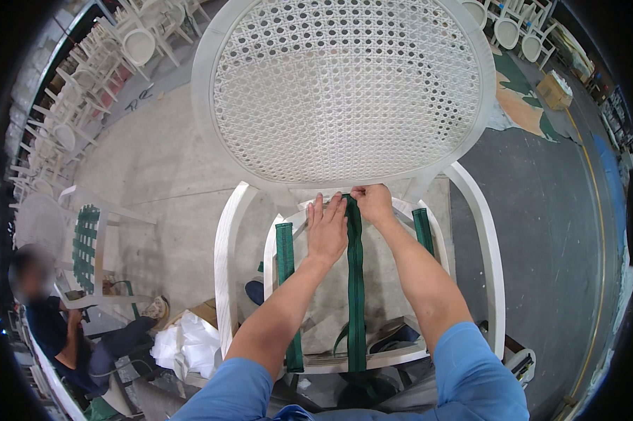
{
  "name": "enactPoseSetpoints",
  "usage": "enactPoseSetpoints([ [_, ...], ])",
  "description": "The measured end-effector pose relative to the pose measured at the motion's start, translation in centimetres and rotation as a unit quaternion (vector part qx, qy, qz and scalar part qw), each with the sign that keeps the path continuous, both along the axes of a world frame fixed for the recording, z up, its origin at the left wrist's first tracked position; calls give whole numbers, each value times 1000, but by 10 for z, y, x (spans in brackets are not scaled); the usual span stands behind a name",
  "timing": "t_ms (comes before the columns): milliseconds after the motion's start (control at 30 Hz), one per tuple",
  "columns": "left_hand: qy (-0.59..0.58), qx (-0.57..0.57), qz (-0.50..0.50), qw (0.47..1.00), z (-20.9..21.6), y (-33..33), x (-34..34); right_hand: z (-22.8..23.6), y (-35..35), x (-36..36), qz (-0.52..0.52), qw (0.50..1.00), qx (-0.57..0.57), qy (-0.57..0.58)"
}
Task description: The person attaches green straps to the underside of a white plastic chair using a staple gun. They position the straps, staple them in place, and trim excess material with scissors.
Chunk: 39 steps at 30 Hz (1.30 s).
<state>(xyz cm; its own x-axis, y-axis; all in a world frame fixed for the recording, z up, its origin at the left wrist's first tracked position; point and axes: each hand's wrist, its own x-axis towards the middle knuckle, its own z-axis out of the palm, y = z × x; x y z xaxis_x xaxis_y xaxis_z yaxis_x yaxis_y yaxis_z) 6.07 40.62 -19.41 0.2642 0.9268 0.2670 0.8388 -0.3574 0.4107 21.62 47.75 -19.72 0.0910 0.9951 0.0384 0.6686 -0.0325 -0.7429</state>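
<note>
A white chair frame (pixel 226 259) with a round woven cane back (pixel 351 91) stands right in front of me. A long green webbing strap (pixel 356 295) runs down the middle of its open seat, from the back rail to the front rail. My left hand (pixel 326 230) lies flat, fingers stretched out, at the back rail beside the strap's far end. My right hand (pixel 372 202) is closed in a pinch at that same end, close to the left fingertips. Other green straps cross the seat at its left side (pixel 285 281) and right side (pixel 423 231).
At the lower left, a co-worker (pixel 63 337) sits beside another white chair (pixel 88 298) with interwoven green webbing. White plastic wrapping (pixel 187 342) lies nearby. Many white chairs (pixel 139 46) line the far left. A cardboard box (pixel 555 90) sits at the far right.
</note>
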Motion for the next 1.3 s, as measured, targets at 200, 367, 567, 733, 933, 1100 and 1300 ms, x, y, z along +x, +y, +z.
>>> enactPoseSetpoints([
  [200,17,1,-14,1000,-8,3,9,1,-6,4,-15,1000,16,20],
  [367,28,-23,-1,999,-10,4,7,-3,-46,1,-70,983,125,114],
  [567,38,-16,-7,999,-11,5,9,-3,-72,-4,16,991,117,-68],
  [733,17,-33,-25,999,-11,7,10,0,-69,0,13,989,93,-113],
  [933,5,-30,-17,999,-15,6,2,8,-68,-6,18,989,101,-107],
  [1100,24,-37,-29,999,-12,6,6,5,-65,1,20,990,74,-120],
  [1300,55,-15,-35,998,-15,4,1,5,-66,-3,15,991,75,-107],
])
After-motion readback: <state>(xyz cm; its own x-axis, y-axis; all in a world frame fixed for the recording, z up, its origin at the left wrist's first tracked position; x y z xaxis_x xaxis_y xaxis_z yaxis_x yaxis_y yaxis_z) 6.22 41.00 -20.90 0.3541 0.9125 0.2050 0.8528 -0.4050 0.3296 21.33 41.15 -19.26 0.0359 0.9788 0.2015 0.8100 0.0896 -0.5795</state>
